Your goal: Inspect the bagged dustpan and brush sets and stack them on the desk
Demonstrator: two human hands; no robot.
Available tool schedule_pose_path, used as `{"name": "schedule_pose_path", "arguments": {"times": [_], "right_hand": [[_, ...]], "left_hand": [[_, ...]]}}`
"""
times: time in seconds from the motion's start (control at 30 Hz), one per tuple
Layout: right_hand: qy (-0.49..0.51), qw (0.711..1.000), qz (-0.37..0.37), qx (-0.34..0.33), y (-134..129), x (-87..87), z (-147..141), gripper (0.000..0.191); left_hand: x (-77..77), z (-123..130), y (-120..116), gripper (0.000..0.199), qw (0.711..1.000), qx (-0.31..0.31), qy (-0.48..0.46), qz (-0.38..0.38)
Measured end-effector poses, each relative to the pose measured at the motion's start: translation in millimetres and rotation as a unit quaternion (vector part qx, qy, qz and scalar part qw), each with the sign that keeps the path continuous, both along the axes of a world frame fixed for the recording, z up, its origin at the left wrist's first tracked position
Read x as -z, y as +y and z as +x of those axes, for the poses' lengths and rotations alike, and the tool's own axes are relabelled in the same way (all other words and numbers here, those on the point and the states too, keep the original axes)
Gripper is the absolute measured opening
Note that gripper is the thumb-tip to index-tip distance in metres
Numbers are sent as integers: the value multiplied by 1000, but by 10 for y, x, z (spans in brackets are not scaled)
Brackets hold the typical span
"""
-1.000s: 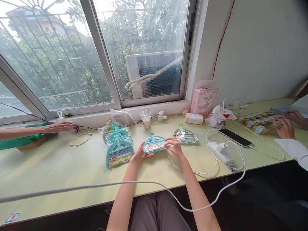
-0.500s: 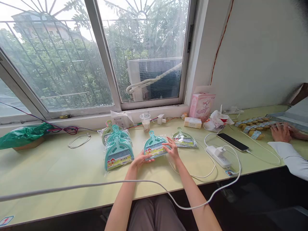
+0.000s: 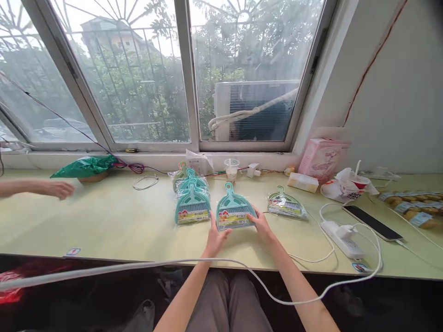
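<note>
A teal dustpan-and-brush set (image 3: 235, 213) in clear wrap with a yellow label is in front of me, its handle pointing away. My right hand (image 3: 262, 225) grips its lower right edge, thumb over the label and the other fingers mostly behind. Along its left edge lie the outstretched fingers of my left hand (image 3: 216, 237), thumb apart below the set. Just left is a pile of wrapped sets, a teal dustpan set (image 3: 192, 210) foremost and a green one (image 3: 180, 174) at the back. Another green dustpan set (image 3: 285, 205) lies apart to the right.
Along the window stand a plastic cup (image 3: 231, 170), a tissue pack (image 3: 303, 182) and a pink box (image 3: 323, 159). A power strip (image 3: 342, 239) and a phone (image 3: 372, 222) lie right. A white cable (image 3: 166, 263) crosses before me. Another person's hand (image 3: 58, 188) reaches in from the left.
The view has swung left. My left hand has shifted from under the set to its left edge; my right thumb now presses the label's right end. Another person's hand has appeared at left.
</note>
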State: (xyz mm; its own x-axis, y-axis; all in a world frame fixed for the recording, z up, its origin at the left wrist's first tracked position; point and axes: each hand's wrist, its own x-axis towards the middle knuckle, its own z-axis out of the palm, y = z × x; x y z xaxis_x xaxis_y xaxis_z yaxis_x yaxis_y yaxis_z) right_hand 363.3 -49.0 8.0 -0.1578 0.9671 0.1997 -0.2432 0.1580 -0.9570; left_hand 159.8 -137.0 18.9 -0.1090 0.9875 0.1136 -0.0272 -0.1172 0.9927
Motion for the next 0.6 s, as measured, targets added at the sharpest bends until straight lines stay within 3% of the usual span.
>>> {"name": "schedule_pose_path", "arguments": {"times": [0.1,0.23,0.3,0.37,0.43,0.5,0.6], "right_hand": [[-39,999,13,-24,-271,-8,-81,53],[-133,988,49,-57,-564,78,-267,46],[-196,976,79,-56,-608,129,-499,38],[-257,960,109,-16,-550,158,-834,30],[-321,936,136,57,-386,165,-1218,29],[-356,915,151,113,-147,165,-1579,32],[-370,914,122,113,244,174,-1964,41]], "left_hand": [[33,-122,-136,76,995,-97,2,-22],[169,-608,-471,42,985,-127,120,0],[260,-898,-608,31,966,-171,196,10],[331,-1169,-607,21,928,-253,273,5],[361,-1402,-434,19,885,-333,326,-21],[345,-1589,-124,26,865,-373,335,-30],[261,-1786,430,35,892,-358,275,-26]]}}
